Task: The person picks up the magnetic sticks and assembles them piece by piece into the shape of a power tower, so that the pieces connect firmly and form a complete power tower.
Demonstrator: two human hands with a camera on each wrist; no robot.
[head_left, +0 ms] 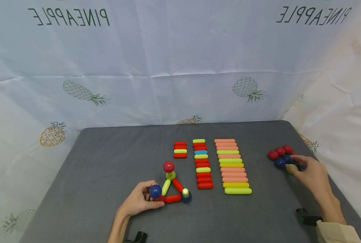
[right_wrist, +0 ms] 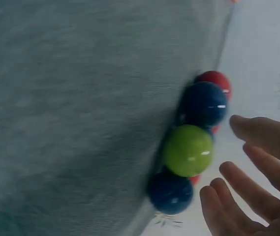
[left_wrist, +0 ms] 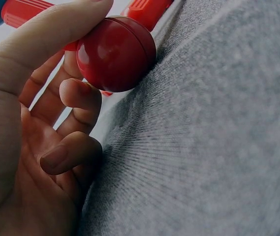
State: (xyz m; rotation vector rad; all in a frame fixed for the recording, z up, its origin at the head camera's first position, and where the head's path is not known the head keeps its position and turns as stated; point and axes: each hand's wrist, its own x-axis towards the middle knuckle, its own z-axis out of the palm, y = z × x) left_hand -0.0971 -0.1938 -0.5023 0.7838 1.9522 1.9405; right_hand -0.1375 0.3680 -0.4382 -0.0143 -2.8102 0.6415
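My left hand (head_left: 139,199) grips the red ball (left_wrist: 115,55) at the left corner of a triangle of sticks and balls, thumb and fingers around it. Up from this ball runs a red stick (left_wrist: 26,12), topped by a blue ball (head_left: 155,191). A green ball (head_left: 170,175) forms the far corner, carrying a raised red ball (head_left: 168,166). At the right corner, a dark blue ball (head_left: 187,198) bears an upright yellow-green stick (head_left: 185,192). My right hand (right_wrist: 258,177) hovers, fingers spread, beside a loose green ball (right_wrist: 188,150) among blue and red balls.
Three columns of magnetic-looking sticks lie on the grey table (head_left: 107,162): a short red column (head_left: 179,147), a longer mixed column (head_left: 202,165) and a pink-and-yellow column (head_left: 233,169). A pineapple-print curtain (head_left: 156,60) hangs behind. Red balls (head_left: 272,155) sit near the table's right edge.
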